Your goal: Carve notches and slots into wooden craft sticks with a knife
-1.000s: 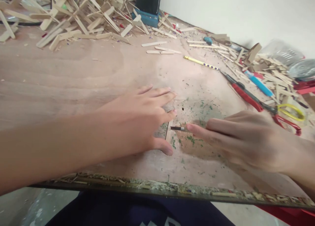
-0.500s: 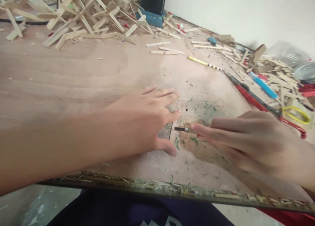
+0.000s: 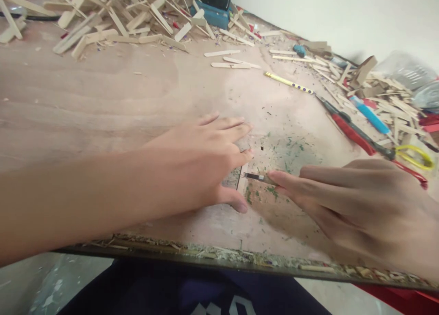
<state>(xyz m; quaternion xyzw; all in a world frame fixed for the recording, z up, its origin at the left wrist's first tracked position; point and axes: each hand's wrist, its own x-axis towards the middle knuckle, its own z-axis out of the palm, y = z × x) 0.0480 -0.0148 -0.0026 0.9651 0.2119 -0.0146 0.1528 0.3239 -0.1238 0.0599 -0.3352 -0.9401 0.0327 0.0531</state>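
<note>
My left hand (image 3: 219, 155) lies flat on the wooden table with its fingers spread. Its thumb and little-finger side rest at the two ends of a thin wooden craft stick (image 3: 242, 183), pressing it down; part of the stick is hidden under the hand. From the right, my right hand (image 3: 353, 200) grips a craft knife (image 3: 262, 178), the index finger stretched along its handle. The knife's dark, flat blade touches or nearly touches the stick between the thumb and fingers of my left hand. Faint marks show on the stick near the blade.
Green shavings (image 3: 270, 191) lie around the stick. A yellow pencil (image 3: 290, 82), red-handled pliers (image 3: 353, 130), yellow-and-red scissors (image 3: 413, 156) and a blue-handled tool (image 3: 370, 115) lie to the right. Heaps of craft sticks (image 3: 126, 13) fill the back. Debris lines the front edge (image 3: 219, 255).
The view has shifted slightly, moving the table upward in the picture. My right hand sits slightly lower relative to the stick, with the knife's angle a little changed. My left hand stays on the stick.
</note>
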